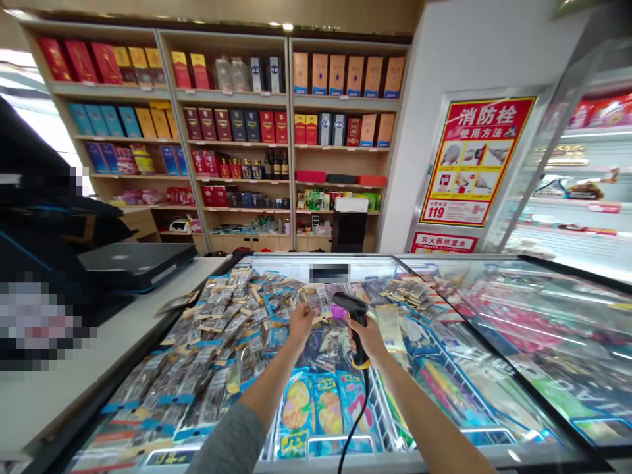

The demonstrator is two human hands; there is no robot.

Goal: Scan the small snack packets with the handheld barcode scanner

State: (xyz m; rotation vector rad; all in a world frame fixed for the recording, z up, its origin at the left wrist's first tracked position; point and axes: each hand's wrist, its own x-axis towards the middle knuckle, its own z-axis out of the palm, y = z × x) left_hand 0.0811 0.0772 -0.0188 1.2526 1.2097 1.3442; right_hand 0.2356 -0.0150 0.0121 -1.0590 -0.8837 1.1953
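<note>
my left hand pinches a snack packet, my right hand grips a corded barcode scanner close by.

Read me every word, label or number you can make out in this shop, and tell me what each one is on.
"消防栓" and "使用方法": red-and-yellow rectangular fire hydrant poster on the white wall.
"119": lower left of that poster.
"灭火器放置点": red rectangular sign beneath it.
Too small to read: coloured boxes on the wooden shelves, plastic packets in the freezer, small foil packet in the left hand.
No readable text: black handheld barcode scanner in the right hand.
</note>
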